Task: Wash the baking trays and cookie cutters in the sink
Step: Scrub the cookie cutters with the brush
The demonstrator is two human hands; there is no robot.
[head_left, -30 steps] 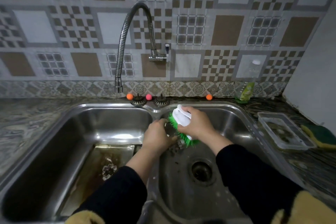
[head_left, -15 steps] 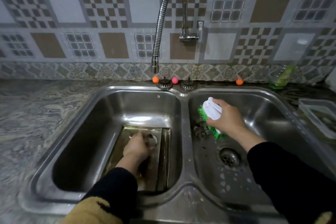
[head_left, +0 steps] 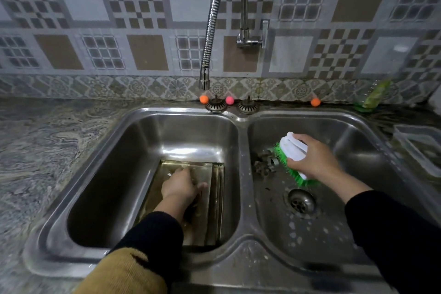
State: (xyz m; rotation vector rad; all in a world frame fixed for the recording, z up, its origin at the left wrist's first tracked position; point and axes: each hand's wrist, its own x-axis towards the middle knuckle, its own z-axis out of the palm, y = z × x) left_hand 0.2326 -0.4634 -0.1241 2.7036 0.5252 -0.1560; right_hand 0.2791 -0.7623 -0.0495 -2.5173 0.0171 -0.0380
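The right hand (head_left: 310,157) clamps the green-bristled brush (head_left: 292,156), parked just beside the cookie cutters (head_left: 265,164) it serves. The left hand (head_left: 181,186) rests, fingers curled, on the baking trays (head_left: 214,198) in the left basin (whether it grips anything, I cannot tell). Compared with half a second ago, little differs.

Left basin: baking trays (head_left: 214,200) under my left hand (head_left: 180,187). Right basin: cookie cutters (head_left: 264,164) left of my brush (head_left: 291,154), drain (head_left: 301,201) nearer me.
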